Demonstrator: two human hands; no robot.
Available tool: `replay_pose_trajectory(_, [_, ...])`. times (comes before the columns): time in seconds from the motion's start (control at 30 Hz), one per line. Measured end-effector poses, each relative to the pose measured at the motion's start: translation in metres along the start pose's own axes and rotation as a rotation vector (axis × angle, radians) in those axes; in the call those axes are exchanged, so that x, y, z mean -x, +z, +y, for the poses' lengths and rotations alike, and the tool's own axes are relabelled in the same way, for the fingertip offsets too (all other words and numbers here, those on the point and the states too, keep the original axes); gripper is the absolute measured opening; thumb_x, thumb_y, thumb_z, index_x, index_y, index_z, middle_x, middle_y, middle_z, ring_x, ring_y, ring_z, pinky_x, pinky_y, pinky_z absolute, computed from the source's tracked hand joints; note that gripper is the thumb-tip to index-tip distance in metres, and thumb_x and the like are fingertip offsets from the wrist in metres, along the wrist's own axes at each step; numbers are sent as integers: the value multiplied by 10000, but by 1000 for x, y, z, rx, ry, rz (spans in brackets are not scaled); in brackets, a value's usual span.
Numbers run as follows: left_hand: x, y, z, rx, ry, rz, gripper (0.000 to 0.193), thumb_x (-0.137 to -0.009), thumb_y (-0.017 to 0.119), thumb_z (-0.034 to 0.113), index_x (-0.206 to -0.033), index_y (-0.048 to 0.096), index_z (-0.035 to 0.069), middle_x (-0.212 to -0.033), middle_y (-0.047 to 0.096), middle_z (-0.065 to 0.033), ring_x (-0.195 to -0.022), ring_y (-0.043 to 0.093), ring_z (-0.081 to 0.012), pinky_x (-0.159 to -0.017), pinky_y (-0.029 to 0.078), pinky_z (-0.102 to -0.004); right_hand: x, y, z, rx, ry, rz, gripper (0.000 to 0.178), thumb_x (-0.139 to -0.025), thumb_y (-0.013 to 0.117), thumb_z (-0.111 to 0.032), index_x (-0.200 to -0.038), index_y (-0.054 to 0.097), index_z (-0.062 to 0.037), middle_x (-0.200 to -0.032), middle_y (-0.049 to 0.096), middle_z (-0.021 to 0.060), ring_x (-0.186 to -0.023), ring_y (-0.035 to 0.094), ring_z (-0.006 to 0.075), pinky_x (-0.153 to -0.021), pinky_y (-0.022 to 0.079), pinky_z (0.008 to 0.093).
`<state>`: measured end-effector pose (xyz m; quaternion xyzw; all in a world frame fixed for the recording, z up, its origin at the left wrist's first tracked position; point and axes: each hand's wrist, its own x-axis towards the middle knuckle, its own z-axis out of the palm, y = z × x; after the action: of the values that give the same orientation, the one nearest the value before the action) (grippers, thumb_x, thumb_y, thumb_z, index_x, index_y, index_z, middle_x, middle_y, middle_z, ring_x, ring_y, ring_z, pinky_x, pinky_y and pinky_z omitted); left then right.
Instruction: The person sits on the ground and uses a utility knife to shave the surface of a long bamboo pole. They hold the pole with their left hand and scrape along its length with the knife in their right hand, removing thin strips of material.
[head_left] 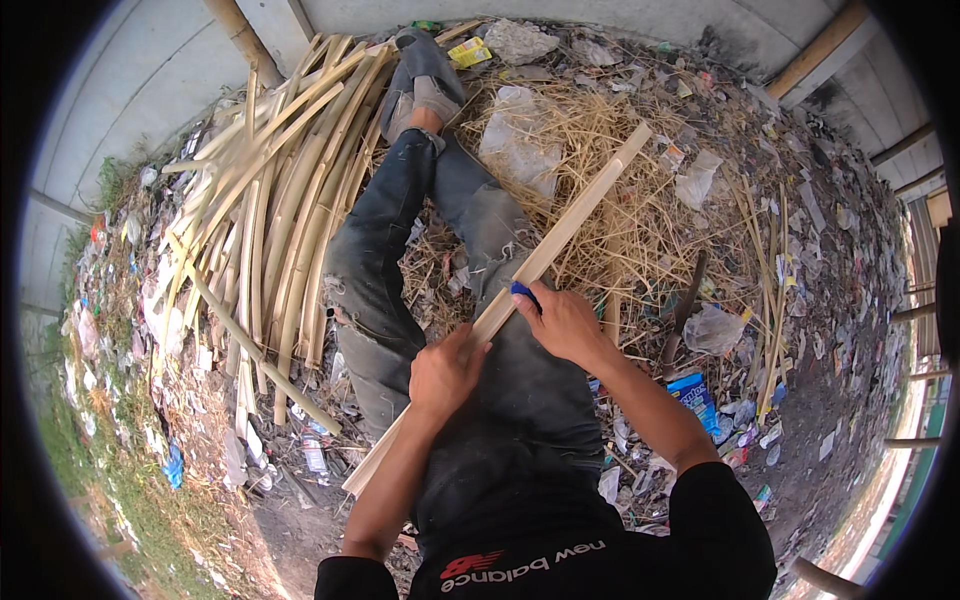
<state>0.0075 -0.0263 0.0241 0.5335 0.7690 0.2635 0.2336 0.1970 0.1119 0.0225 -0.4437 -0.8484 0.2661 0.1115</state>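
Across our lap (pixel 530 410), a pale slat (pixel 598 198) slants through our left hand (pixel 445 378), which grasps it; farther up, our right hand (pixel 568 323) holds a small blue object (pixel 523 291) against it. Beyond our left hand, leftward, strips (pixel 292 240) lie piled.

Litter-strewn ground (pixel 288 540) bears piled bamboo strips (pixel 290 250) and straw (pixel 585 140).

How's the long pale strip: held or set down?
Held: left hand grips the strip, which slants across the legs; right hand farther along, holding a blue item.
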Motion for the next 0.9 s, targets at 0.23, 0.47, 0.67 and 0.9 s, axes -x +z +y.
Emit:
replay_pose_trajectory(0.23, [13,-15,-5,-22,0,-54,451,-882,821,346,-1212,740,50,-855,752,-231,-830,752,-409,-762,597,-474,-2,1,12,5,60,-50,556,-1068,536,-472,-898,729,21,-724,699,252,-713,702,467,-670,552,552])
replay_pose_trajectory(0.47, [44,-35,-34,-44,53,-89,446,-889,824,336,-1183,732,13,-923,765,-215,-806,759,-391,-738,608,-461,1,10,31,33,97,-25,603,-1093,474,-507,-907,738,3,-736,684,259,-761,687,480,-709,530,561])
replay_pose_trajectory(0.67, [98,-112,-73,-82,-22,-114,393,-870,850,300,-1088,731,-5,-837,746,-227,-765,754,-388,-707,603,-448,12,-63,242,178,575,140,748,-1106,445,-529,-694,649,61,-621,595,249,-596,583,443,-645,439,560])
replay_pose_trajectory(0.9, [79,-93,-49,-249,109,-45,466,-850,858,373,-1169,724,60,-1118,713,-210,-962,728,-401,-789,581,-482,23,-37,198,-316,506,315,616,-1065,554,-527,-723,548,-14,-603,443,74,-571,407,191,-581,328,410])
